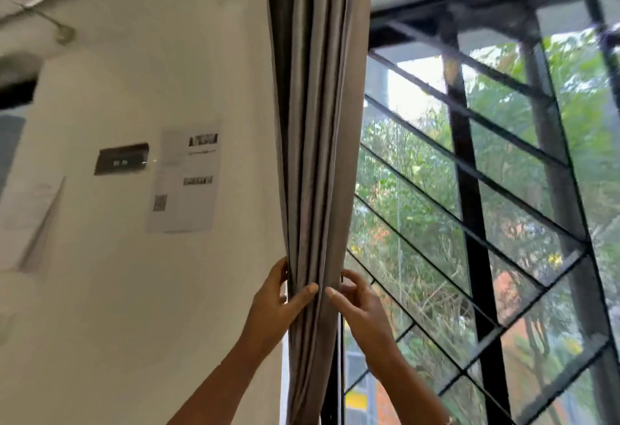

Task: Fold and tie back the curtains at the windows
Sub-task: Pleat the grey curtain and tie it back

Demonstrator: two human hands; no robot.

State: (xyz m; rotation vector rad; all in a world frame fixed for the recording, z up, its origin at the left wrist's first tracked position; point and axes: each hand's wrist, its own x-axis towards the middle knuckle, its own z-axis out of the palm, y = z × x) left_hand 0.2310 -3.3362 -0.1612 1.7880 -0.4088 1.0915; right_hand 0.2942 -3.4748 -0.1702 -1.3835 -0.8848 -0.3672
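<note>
Evidently soft and slippery, the gathered curtain (312,156) hangs between wall (201,55) and window (469,189). My left hand (273,304) clasps its pleats, my right hand (360,310) pinches the edge; I'd encircle the whole bundle.

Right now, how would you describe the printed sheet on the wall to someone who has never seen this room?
Start at the grey curtain gathered between the white wall and the barred window. Just left of it hangs the printed sheet, right of a dark plate. Unlike the curling paper further left, it lies flat and shows dark blocks and a small square code.
</note>
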